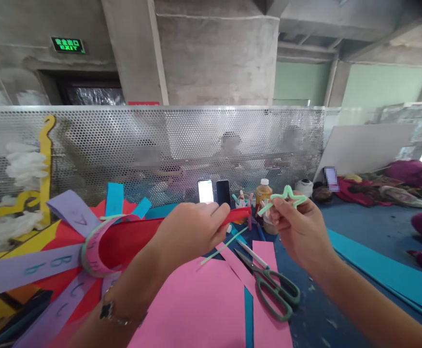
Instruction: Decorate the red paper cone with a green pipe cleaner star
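Note:
My left hand (195,224) is closed around a red rolled-paper stem (240,213), whose narrow tip sticks out past the fingers. Toward the left, the stem's wide end meets a pink paper ring (95,249), with lettered purple strips (33,263) fanning out around it. In my right hand (298,224), thumb and fingers pinch a pale green star (289,195) bent from a thin strip, with a loose end pointing left. Below the hands lie pink paper (200,304), a thin green strip (223,245) and green-handled scissors (274,290).
Two phones (205,192) stand against the perforated metal screen (196,130). A bottle (264,191) and a cup of pens (243,205) sit behind the hands. Blue sheets (388,270) lie at right. A yellow cutout (46,159) rises at left.

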Demonstrator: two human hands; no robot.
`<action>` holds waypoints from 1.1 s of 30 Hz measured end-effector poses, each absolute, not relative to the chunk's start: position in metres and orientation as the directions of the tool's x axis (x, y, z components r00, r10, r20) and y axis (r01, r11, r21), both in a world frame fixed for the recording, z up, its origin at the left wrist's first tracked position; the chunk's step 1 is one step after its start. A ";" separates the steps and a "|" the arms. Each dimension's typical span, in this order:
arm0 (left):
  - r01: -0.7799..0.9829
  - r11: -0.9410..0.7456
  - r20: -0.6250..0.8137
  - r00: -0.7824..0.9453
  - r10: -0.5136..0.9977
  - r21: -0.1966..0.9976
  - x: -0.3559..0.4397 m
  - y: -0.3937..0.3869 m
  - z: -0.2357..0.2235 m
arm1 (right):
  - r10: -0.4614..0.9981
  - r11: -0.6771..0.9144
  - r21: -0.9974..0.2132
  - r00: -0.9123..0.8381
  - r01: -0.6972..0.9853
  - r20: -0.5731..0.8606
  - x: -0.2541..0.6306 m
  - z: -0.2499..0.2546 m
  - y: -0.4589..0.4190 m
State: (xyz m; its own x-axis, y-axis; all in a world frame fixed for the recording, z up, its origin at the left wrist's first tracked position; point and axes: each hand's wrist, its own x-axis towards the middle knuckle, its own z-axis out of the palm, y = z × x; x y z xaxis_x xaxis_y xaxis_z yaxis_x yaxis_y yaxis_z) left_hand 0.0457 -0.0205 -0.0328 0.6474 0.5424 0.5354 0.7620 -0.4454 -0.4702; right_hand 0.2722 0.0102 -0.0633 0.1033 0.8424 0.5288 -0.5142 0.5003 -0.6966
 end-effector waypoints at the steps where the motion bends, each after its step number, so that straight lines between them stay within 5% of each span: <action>1: 0.762 -0.446 0.535 0.647 0.543 -0.470 0.046 -0.021 -0.032 | 0.840 0.508 -0.700 0.109 -0.502 0.531 0.272 -0.063 0.009; 33: 0.744 -0.473 0.527 0.668 0.525 -0.472 0.046 -0.019 -0.033 | 0.894 0.432 -0.761 0.114 -0.484 0.434 0.260 -0.076 0.009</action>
State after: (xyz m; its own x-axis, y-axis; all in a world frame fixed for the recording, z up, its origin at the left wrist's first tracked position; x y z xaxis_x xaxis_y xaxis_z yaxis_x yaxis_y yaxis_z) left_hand 0.0460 -0.0190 -0.0325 0.6680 0.5250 0.5274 0.7442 -0.4729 -0.4717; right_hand 0.2604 0.0087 -0.0760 0.1138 0.8936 0.4342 -0.4841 0.4316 -0.7612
